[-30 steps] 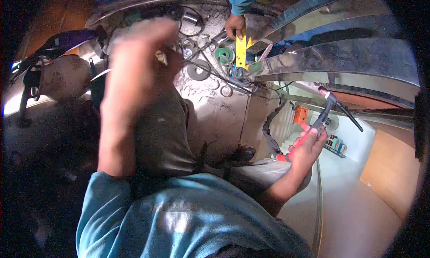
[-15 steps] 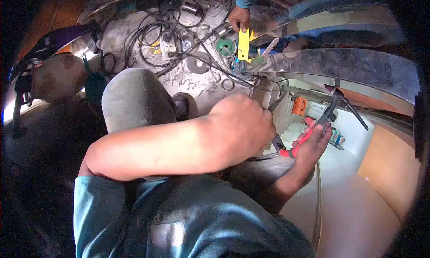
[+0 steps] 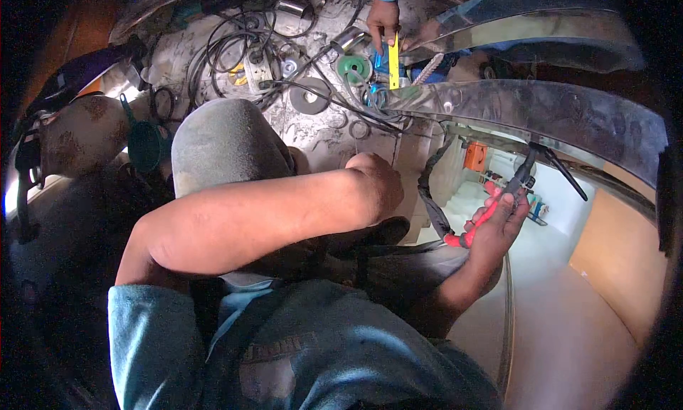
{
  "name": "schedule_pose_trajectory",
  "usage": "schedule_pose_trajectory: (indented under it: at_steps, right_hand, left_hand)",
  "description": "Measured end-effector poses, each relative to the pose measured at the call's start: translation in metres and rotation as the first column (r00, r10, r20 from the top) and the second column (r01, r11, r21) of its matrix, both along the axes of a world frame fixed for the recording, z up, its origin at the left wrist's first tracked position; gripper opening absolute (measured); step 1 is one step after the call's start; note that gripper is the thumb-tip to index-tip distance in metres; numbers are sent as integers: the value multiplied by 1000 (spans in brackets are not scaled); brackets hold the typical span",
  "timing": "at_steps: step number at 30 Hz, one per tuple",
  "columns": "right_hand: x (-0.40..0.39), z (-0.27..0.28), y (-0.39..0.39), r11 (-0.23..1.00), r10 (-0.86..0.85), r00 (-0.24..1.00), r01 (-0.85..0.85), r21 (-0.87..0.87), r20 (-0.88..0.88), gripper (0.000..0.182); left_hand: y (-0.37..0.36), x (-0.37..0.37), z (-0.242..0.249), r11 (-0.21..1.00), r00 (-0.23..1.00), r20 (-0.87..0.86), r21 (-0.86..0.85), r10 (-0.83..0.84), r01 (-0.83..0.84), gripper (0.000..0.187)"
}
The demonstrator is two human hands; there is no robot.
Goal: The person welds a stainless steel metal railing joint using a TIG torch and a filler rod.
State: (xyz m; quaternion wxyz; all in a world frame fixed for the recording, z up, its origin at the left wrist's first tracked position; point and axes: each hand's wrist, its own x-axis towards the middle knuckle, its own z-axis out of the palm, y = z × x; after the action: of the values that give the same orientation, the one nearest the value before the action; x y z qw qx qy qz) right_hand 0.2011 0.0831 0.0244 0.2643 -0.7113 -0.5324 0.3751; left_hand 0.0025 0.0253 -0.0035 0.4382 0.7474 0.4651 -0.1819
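My right hand point(image 3: 501, 221) is wrapped round the red and black handle of a TIG welding torch point(image 3: 525, 175). The torch head, with its long black back cap, sits just under the lower edge of a curved polished metal strip point(image 3: 526, 111). Bare to the elbow, my left forearm crosses in front of me above my grey-clad knee point(image 3: 224, 143). At its end my left hand point(image 3: 377, 188) is closed, knuckles toward the camera; its fingers are mostly hidden, and I cannot tell what is in them. A black-sleeved cable point(image 3: 429, 189) runs to the torch handle.
Another person's hand point(image 3: 384, 18) holds a flat yellow piece point(image 3: 393, 65) at the strip's far end. Tangled black cables point(image 3: 213, 58), a grey grinding disc point(image 3: 310, 97) and a green round object point(image 3: 353, 68) lie on the dirty floor. A wooden panel point(image 3: 619, 260) stands at right.
My left hand has drawn back to the left, uncovering more of the cable. The other person's yellow piece has turned and looks narrower. My right hand and the torch have barely moved.
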Motion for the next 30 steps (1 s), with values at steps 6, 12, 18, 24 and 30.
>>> schedule_pose_trajectory:
  at_steps: [6,12,18,24,30]
  right_hand:
    - [1,-9,5,1000,0,1000,0,-5,-14,38]
    - [1,-11,4,1000,4,1000,-3,25,-5,33]
    - [-3,-10,3,1000,0,1000,0,4,6,35]
    - [-7,-10,3,1000,-21,1000,21,3,5,30]
    - [-5,-10,5,999,-21,999,22,-45,29,40]
  left_hand:
    - [6,-4,1,1000,999,39,-9,-15,16,28]
    - [5,-4,0,1000,998,56,-4,17,-17,27]
    - [3,0,-3,998,996,60,-17,68,-67,27]
    - [1,1,-3,999,998,63,30,27,-29,27]
    - [3,3,-5,999,997,71,-1,34,-34,28]
